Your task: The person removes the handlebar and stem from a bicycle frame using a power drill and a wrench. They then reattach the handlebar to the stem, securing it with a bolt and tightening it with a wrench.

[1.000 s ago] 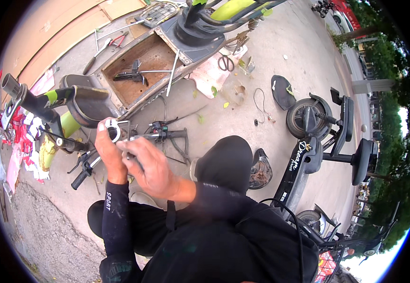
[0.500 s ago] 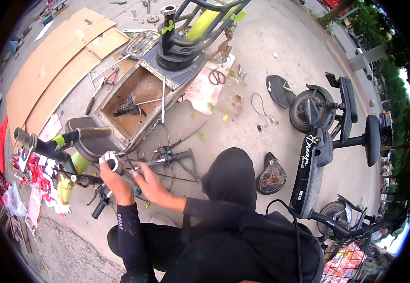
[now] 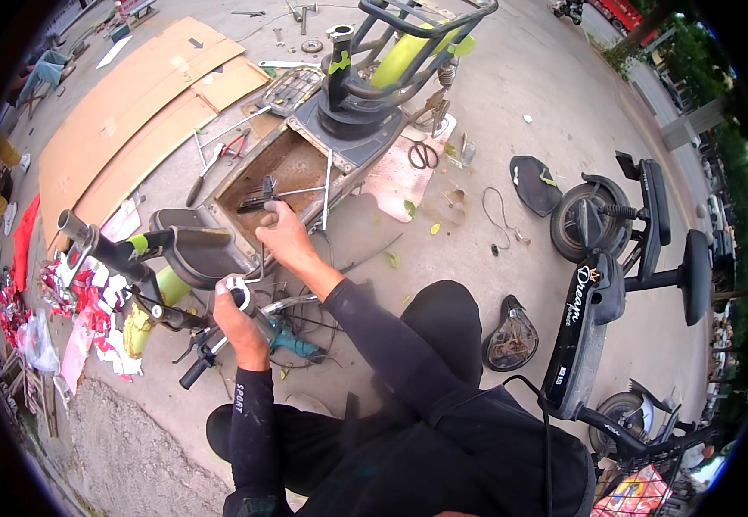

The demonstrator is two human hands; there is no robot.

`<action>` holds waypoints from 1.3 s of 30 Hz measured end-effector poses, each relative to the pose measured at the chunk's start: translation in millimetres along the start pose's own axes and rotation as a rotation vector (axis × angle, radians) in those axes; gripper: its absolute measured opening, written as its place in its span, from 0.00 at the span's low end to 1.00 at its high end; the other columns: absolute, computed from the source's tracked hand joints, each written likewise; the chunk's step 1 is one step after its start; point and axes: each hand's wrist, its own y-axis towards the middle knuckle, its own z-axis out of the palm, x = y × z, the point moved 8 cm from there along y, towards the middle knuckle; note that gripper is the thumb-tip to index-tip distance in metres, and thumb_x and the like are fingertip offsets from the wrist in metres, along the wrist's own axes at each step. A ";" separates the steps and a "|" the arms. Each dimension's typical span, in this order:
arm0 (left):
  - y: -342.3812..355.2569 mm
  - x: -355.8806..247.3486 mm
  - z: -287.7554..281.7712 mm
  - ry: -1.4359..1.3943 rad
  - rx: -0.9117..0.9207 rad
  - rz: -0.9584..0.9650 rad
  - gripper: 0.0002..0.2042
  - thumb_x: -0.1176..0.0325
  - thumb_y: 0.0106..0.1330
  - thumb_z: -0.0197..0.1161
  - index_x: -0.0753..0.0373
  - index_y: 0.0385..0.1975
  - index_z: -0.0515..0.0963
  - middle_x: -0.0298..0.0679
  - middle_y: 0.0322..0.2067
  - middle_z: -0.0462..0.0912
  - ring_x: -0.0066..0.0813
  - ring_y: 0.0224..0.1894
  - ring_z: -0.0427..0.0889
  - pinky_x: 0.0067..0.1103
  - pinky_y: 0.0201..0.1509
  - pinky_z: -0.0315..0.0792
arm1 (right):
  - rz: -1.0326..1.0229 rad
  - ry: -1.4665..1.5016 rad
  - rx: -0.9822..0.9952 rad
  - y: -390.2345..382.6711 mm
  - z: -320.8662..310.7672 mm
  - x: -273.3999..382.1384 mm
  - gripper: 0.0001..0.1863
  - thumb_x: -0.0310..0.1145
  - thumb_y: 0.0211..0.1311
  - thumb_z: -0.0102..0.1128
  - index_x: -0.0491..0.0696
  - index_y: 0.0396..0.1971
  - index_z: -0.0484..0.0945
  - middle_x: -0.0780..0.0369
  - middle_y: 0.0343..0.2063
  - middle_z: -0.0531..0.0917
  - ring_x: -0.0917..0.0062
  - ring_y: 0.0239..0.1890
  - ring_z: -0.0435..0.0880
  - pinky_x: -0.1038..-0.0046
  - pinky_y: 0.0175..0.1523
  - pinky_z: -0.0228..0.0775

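My left hand (image 3: 240, 329) is wrapped around a metal handlebar stem (image 3: 238, 293) with a round clamp opening at its top. A thin bent metal rod (image 3: 261, 263) stands up beside that opening. My right hand (image 3: 289, 237) hangs over the near edge of the rusty open compartment of a scooter frame (image 3: 301, 159). Its fingers are bunched, and what they hold, if anything, is hidden. Right at those fingertips lies a black multi-piece tool (image 3: 257, 200) in the compartment. A handlebar with a black grip (image 3: 195, 372) and cables lies below my left hand.
A long-handled T-shaped wrench (image 3: 326, 189) leans across the compartment. Flattened cardboard (image 3: 124, 103) lies at the left, with red-handled pliers (image 3: 236, 143) beside it. Scissors (image 3: 423, 155) rest on a pink sheet. A bicycle saddle (image 3: 512, 336) and a black electric bike (image 3: 576, 332) are at the right.
My right hand has left the stem and moved up to the compartment's edge by the black tool. My left hand keeps its hold on the stem. The whole view has shifted slightly.
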 end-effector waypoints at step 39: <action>10.4 -28.1 -9.7 0.152 0.142 0.063 0.13 0.63 0.70 0.52 0.68 0.34 0.77 0.36 0.25 0.75 0.24 0.29 0.70 0.24 0.34 0.66 | -0.423 -0.248 0.244 -65.1 23.7 38.8 0.21 0.31 0.70 0.41 0.38 0.59 0.71 0.48 0.66 0.66 0.55 0.69 0.63 0.60 0.73 0.51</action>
